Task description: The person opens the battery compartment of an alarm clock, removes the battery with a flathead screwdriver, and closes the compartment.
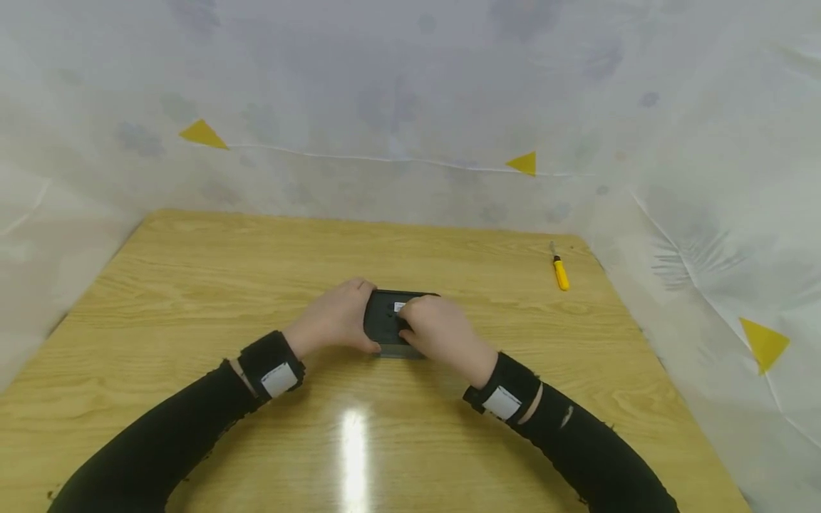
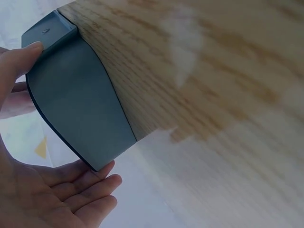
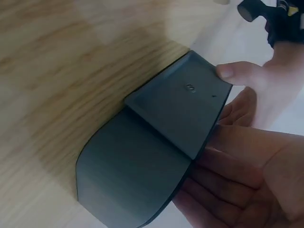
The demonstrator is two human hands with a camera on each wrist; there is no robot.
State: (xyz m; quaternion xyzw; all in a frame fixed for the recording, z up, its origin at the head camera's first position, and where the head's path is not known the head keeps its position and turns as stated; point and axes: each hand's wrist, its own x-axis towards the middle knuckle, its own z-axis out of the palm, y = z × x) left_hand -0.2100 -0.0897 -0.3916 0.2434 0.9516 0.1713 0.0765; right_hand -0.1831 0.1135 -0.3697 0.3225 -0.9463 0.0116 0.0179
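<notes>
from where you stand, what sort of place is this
Probably an indoor work corner, perhaps makeshift: a wood-grain table with pale patterned sheeting behind and beside it, and a yellow-handled screwdriver near its far right corner.

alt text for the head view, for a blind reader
A person's left-hand grip holds the left end of a dark grey, round-cornered, plastic-looking case with a white label at a yellowish wood-grain table; the right-hand grip partly covers its right side. A yellow-handled screwdriver lies near the table's far right corner.
</notes>
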